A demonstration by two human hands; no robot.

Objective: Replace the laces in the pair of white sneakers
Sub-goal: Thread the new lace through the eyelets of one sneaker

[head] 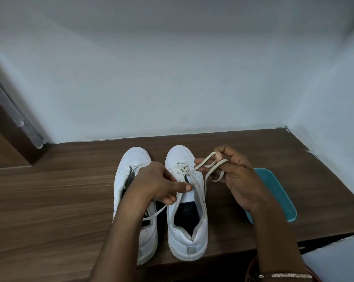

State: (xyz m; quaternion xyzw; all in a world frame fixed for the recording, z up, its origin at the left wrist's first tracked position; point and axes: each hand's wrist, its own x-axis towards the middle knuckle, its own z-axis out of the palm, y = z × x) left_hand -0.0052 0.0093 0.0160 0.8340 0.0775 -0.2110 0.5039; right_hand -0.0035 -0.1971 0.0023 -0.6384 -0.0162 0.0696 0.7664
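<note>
Two white sneakers stand side by side on the wooden table [50, 200], toes toward the wall. The right sneaker [187, 237] has an off-white lace [200, 165] threaded through its front eyelets. My right hand [235, 180] pinches a loop of that lace above and to the right of the shoe's toe. My left hand [157, 184] pinches the lace's other strand over the right sneaker's tongue, and the loose end trails down to the left. The left sneaker [131, 159] is partly hidden under my left hand and forearm, and no lace shows in it.
A teal plastic lid or tray [278, 192] lies on the table right of the shoes, partly behind my right wrist. Pale walls close the table at the back and right. A wooden door frame [7, 127] stands at the left. The table's front edge runs just below the heels.
</note>
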